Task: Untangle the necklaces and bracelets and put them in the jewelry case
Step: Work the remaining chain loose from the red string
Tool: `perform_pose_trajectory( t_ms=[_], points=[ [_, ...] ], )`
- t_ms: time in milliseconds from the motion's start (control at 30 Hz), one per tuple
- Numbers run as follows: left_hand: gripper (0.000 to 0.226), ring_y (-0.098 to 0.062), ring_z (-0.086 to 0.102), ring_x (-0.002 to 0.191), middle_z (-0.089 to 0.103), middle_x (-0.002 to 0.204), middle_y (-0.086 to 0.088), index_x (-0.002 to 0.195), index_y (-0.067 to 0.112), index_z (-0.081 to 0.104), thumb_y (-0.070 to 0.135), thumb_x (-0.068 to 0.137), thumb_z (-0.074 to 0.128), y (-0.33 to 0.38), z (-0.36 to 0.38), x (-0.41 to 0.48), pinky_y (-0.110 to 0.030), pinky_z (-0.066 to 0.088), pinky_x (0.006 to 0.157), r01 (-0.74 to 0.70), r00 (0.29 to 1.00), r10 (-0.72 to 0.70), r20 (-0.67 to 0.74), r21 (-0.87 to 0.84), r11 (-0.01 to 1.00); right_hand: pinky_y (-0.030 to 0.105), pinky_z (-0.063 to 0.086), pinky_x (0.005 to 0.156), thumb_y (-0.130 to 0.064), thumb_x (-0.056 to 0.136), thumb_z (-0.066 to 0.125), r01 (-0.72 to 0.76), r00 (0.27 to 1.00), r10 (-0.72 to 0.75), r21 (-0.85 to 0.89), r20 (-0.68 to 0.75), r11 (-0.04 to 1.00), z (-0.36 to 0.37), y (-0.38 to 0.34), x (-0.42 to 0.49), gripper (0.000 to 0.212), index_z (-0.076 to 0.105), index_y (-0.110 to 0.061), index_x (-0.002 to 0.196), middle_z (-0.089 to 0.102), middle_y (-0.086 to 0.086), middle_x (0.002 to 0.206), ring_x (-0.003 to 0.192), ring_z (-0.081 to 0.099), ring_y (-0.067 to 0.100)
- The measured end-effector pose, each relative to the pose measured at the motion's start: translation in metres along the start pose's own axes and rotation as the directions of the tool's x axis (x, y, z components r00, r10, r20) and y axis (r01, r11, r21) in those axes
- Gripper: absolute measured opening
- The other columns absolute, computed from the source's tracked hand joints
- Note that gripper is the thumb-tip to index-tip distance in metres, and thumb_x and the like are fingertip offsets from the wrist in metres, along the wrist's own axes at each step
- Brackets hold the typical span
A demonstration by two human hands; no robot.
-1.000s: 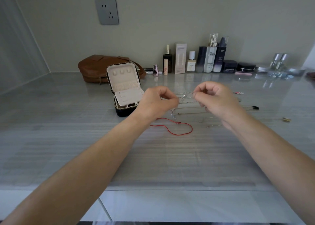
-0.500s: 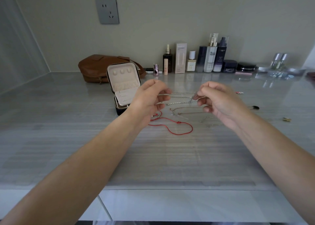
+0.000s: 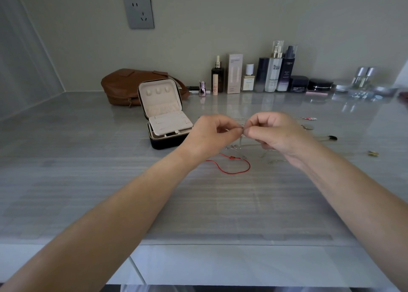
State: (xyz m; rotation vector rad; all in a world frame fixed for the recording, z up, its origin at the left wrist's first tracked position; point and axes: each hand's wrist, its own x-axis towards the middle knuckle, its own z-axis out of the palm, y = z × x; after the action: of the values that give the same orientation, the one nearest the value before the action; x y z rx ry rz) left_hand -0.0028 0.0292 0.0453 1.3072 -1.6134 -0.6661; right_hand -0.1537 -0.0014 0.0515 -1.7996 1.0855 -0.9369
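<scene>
My left hand [image 3: 212, 134] and my right hand [image 3: 276, 132] meet fingertip to fingertip above the table, both pinching a thin silver chain [image 3: 241, 138] that hangs a short way below them. More silver chains [image 3: 237, 147] lie tangled on the table beneath and behind the hands, partly hidden. A red cord bracelet [image 3: 234, 165] lies on the table just nearer to me. The black jewelry case [image 3: 167, 141] stands open left of my left hand, its cream lid [image 3: 160, 97] upright.
A brown leather bag [image 3: 123, 84] lies behind the case. Cosmetic bottles and jars [image 3: 273, 70] line the back wall. To the right lie a small brush [image 3: 329, 138], a pink trinket [image 3: 310, 118] and a gold piece [image 3: 373, 153]. The table's front edge [image 3: 220, 243] is near me.
My hands had drawn apart with the chain stretched between them; now they have come back together at the centre, and the chain hangs down from the pinch.
</scene>
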Motion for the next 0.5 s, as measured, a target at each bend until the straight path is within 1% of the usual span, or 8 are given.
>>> perform_pose_trajectory(
  t_ms=[67,100,200,267,333,400,500],
  points=[
    [0.005,0.007,0.048,0.046,0.056,0.060,0.010,0.080,0.013,0.068,0.012,0.083,0.065,0.0021,-0.0002,-0.0018,-0.004,0.034,0.046,0.016,1.000,-0.016,-0.002,0.013,1.000,0.022,0.030,0.053,-0.007,0.076,0.062,0.009,1.000,-0.009,-0.017,0.001,1.000,0.0009,-0.0002,-0.0001,0.015,0.063,-0.018,0.066,0.046,-0.014,0.047,0.052,0.038,0.007],
    [0.006,0.007,0.047,0.044,0.055,0.058,0.009,0.077,0.014,0.067,0.011,0.082,0.066,0.0027,-0.0004,-0.0021,-0.004,0.032,0.044,0.020,1.000,-0.020,0.000,0.017,1.000,0.022,0.031,0.053,-0.007,0.076,0.062,0.009,1.000,-0.009,-0.022,0.002,1.000,0.0010,-0.0003,-0.0002,0.015,0.063,-0.018,0.066,0.047,-0.013,0.048,0.053,0.039,0.007],
    [0.016,0.006,0.046,0.042,0.055,0.052,0.013,0.069,0.019,0.064,0.009,0.081,0.066,0.0053,-0.0020,-0.0028,-0.005,0.031,0.042,0.040,0.999,-0.040,0.018,0.011,0.999,0.023,0.031,0.053,-0.005,0.074,0.059,-0.010,1.000,0.010,-0.010,0.009,1.000,0.0004,-0.0010,-0.0004,0.014,0.061,-0.016,0.066,0.048,-0.003,0.056,0.056,0.041,0.010],
    [0.019,0.006,0.045,0.040,0.054,0.043,0.015,0.067,0.020,0.062,0.006,0.080,0.065,0.0062,-0.0043,-0.0025,-0.005,0.030,0.040,0.062,0.998,-0.062,0.030,0.000,0.998,0.022,0.033,0.051,-0.002,0.075,0.058,-0.035,0.999,0.034,0.031,0.019,0.999,-0.0001,-0.0012,0.0001,0.014,0.059,-0.014,0.066,0.051,0.000,0.062,0.058,0.046,0.009],
    [0.019,0.005,0.044,0.037,0.052,0.039,0.019,0.068,0.020,0.062,0.006,0.080,0.065,0.0075,-0.0059,-0.0026,-0.005,0.028,0.038,0.082,0.996,-0.082,0.043,-0.007,0.997,0.020,0.031,0.047,0.003,0.076,0.055,-0.053,0.998,0.051,0.124,0.022,0.991,0.0000,-0.0005,0.0014,0.020,0.055,-0.012,0.062,0.055,0.005,0.069,0.058,0.049,0.009],
    [0.017,0.004,0.041,0.034,0.051,0.038,0.017,0.069,0.019,0.062,0.008,0.081,0.066,0.0085,-0.0058,-0.0037,-0.006,0.026,0.035,0.098,0.994,-0.097,0.049,-0.022,0.995,0.018,0.027,0.042,0.009,0.075,0.050,-0.066,0.998,0.063,0.231,0.022,0.971,0.0001,0.0000,0.0031,0.027,0.049,-0.012,0.058,0.055,0.010,0.074,0.053,0.047,0.009],
    [0.017,0.005,0.041,0.037,0.052,0.051,0.012,0.067,0.017,0.061,0.008,0.079,0.067,0.0080,-0.0057,-0.0038,-0.006,0.029,0.039,0.096,0.995,-0.093,0.046,-0.071,0.993,0.017,0.022,0.038,0.013,0.074,0.044,-0.079,0.997,0.067,0.331,0.048,0.940,0.0007,-0.0004,0.0037,0.030,0.042,-0.011,0.058,0.053,0.011,0.071,0.046,0.043,0.007]
  ],
)
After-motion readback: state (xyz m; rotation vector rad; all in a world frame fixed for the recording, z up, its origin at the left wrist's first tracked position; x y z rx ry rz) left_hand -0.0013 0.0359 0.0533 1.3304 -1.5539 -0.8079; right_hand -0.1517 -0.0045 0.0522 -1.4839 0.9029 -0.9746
